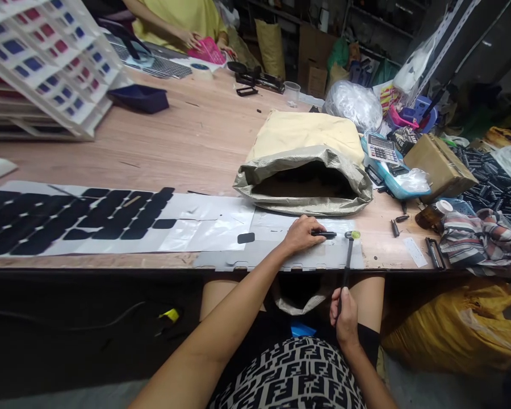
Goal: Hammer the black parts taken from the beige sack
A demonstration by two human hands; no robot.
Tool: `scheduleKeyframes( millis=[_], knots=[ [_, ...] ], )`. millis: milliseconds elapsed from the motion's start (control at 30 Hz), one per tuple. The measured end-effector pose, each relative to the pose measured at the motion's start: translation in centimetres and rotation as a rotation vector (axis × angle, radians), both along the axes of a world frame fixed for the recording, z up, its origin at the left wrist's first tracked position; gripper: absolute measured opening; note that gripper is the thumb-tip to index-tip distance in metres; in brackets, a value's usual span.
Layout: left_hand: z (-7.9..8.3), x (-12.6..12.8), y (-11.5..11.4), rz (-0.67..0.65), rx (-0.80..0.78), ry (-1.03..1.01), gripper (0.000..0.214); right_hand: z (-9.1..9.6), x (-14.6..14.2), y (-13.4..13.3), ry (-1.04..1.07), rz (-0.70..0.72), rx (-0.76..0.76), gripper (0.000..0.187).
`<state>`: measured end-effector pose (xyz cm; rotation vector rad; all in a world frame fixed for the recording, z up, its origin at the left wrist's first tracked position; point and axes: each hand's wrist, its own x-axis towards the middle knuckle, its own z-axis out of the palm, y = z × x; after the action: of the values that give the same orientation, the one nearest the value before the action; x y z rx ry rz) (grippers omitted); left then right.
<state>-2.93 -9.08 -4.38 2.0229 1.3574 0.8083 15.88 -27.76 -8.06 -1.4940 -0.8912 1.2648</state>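
My right hand (344,315) is closed around the black handle of a small hammer (348,264), at the table's front edge. The hammer's head, with a yellow-green face, is over the sheet just right of my left hand. My left hand (303,234) is closed on a small slim black part (325,234), its tip pointing right toward the hammer head. Beneath them lies a pale sheet (276,261). A single black rounded piece (246,238) lies left of my left hand. Just behind my hands, an open sack (306,128) lies with its dark mouth facing me.
Rows of black rounded pieces (29,224) cover a white sheet at left. A tilted white plastic basket (59,57) stands behind them. At right are a calculator (383,149), a cardboard box (440,165), a brown jar (430,217) and striped cloth (472,238). Another person's hands hold a pink basket (207,51).
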Motion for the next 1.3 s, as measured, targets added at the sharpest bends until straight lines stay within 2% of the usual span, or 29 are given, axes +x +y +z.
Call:
scheduleKeyframes(
  millis=[233,400,767,967,1167,1300],
  knots=[
    [0.3,0.1,0.0,0.015,-0.009,-0.005,0.020,1.8,-1.2,0.0,-0.007,0.085,0.018,0.057],
    [0.2,0.2,0.0,0.020,-0.009,0.000,0.019,1.8,-1.5,0.2,-0.022,0.119,-0.038,0.060],
    [0.1,0.2,0.1,0.027,-0.021,0.007,0.020,2.5,-2.1,0.0,-0.032,0.197,-0.028,0.059],
    [0.1,0.2,0.0,0.020,-0.001,-0.001,0.022,1.2,-2.1,0.2,0.067,0.170,-0.025,0.056],
    [-0.3,0.0,0.2,-0.002,0.016,0.003,0.019,-1.0,-1.6,0.6,0.288,0.044,0.045,0.048],
    [-0.8,0.0,0.5,-0.022,0.026,0.012,0.022,-1.4,-1.1,1.1,0.338,0.032,0.062,0.046]
  ],
)
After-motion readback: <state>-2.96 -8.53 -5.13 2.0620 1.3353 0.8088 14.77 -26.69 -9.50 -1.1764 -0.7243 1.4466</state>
